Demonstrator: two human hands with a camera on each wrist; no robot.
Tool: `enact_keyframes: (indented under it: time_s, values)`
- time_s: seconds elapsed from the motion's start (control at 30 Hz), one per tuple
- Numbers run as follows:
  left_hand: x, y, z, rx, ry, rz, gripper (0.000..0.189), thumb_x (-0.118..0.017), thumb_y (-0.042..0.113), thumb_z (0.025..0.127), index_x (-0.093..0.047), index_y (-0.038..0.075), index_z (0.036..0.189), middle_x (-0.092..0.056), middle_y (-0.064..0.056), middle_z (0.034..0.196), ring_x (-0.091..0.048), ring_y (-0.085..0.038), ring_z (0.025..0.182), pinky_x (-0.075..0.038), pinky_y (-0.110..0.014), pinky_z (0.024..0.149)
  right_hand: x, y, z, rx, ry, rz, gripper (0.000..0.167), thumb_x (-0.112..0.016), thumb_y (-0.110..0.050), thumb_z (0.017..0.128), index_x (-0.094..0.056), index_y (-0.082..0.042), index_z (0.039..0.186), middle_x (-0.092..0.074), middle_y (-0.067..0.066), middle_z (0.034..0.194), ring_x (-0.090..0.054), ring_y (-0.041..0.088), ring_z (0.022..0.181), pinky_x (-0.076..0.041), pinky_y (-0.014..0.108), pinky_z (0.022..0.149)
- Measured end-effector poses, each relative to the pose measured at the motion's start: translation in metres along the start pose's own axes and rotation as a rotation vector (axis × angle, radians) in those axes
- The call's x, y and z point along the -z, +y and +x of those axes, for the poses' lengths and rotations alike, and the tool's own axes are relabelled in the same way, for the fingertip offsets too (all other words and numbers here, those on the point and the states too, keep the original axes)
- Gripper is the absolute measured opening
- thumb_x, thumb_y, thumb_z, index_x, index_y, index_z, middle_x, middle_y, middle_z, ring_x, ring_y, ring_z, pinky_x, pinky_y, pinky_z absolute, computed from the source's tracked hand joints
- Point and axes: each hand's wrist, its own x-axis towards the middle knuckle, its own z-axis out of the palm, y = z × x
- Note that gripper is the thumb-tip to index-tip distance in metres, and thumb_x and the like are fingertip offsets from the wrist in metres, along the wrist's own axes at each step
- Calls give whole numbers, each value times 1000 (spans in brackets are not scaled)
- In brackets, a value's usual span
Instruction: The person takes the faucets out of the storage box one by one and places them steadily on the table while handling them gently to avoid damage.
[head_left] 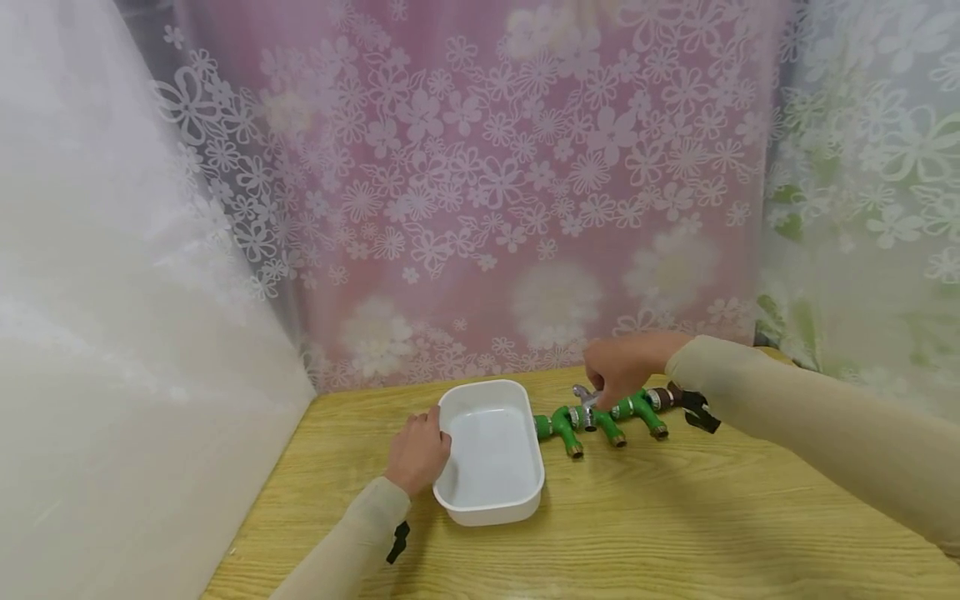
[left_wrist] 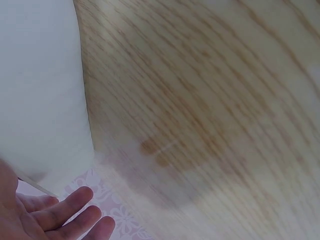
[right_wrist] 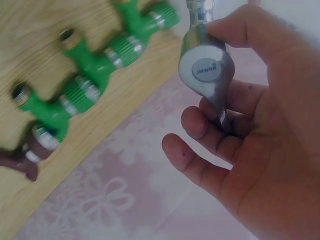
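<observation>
My left hand (head_left: 418, 452) holds the left rim of a white rectangular basin (head_left: 492, 515), its fingers near the outer wall in the left wrist view. With the right hand (head_left: 628, 363) I grip a chrome tap (right_wrist: 206, 65) with a round badge; its handle end lies among the curled fingers and the thumb rests beside its neck. In the head view the tap overlaps a green pipe manifold (head_left: 562, 423) lying right of the basin. Several short outlets with brass-coloured ends branch from this manifold, and a brown fitting (head_left: 662, 398) is at its right end.
A wood-grain table (head_left: 600, 542) carries everything. A pink flowered curtain (head_left: 480, 208) hangs along its back edge, with a white sheet (head_left: 135, 333) at the left and another patterned sheet (head_left: 870, 250) at the right.
</observation>
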Motion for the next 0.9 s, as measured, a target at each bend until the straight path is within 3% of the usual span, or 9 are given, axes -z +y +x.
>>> enact_keyframes:
  time_s: [0.27,0.53,0.77,0.9]
  values:
    - [1,0,-1,-16,14,11,47,-54,23,99,-51,0,140,-67,-17,116,-64,-31,103,-58,-46,73,-14,33,-26,-79,16,68,53,-72,-22,90,-35,-24,52,-18,-9,50,-10,10,48,-20,27,49]
    - [0,-2,-2,-36,40,-12,45,-54,20,98,-53,1,139,-68,-16,113,-65,-31,99,-57,-46,68,-27,72,-47,-148,43,37,52,-71,-22,88,-34,-25,52,-16,-10,51,-7,10,51,-15,28,49]
    - [-1,-3,0,-39,40,-6,46,-54,21,98,-52,0,139,-68,-17,115,-65,-32,100,-57,-47,68,-39,103,-63,-214,57,82,32,-71,-18,85,-61,-20,55,-52,-7,48,-40,8,43,-35,26,48]
    - [-1,-2,-1,-35,37,-3,47,-54,21,98,-52,1,140,-68,-17,117,-65,-32,103,-58,-48,70,-46,117,-70,-235,59,105,33,-70,-15,85,-59,-21,54,-49,-10,47,-37,7,43,-34,26,48]
